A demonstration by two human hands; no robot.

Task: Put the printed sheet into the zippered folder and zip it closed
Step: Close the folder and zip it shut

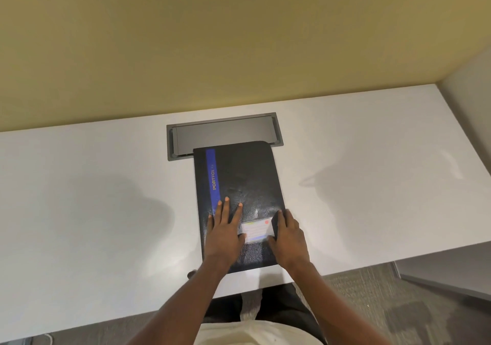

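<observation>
The zippered folder (240, 201), black with a grained cover, is lying flat and closed near the front of the white desk (93, 185), its far end overlapping a grey recessed cable hatch (223, 132) set into the desk top. The zip itself is not distinguishable along any edge, so whether it is drawn shut cannot be told, and the printed sheet is not showing anywhere. A blue strip (211, 172) is running along the folder's left side, reading "PORTFOL" in pale letters; the rest of the word is too faint to read. A small white label (257, 229) with coloured bands and a red dot is sitting on the cover's near right part; its lines are blurred and unreadable. The left hand (224, 234) is resting palm down on the cover, fingers spread flat and gripping nothing. The right hand (288, 235) is lying at the folder's right edge, fingers extended and slightly curled over it; whether they are gripping anything cannot be told. Both hands are partly covering the label's ends.
</observation>
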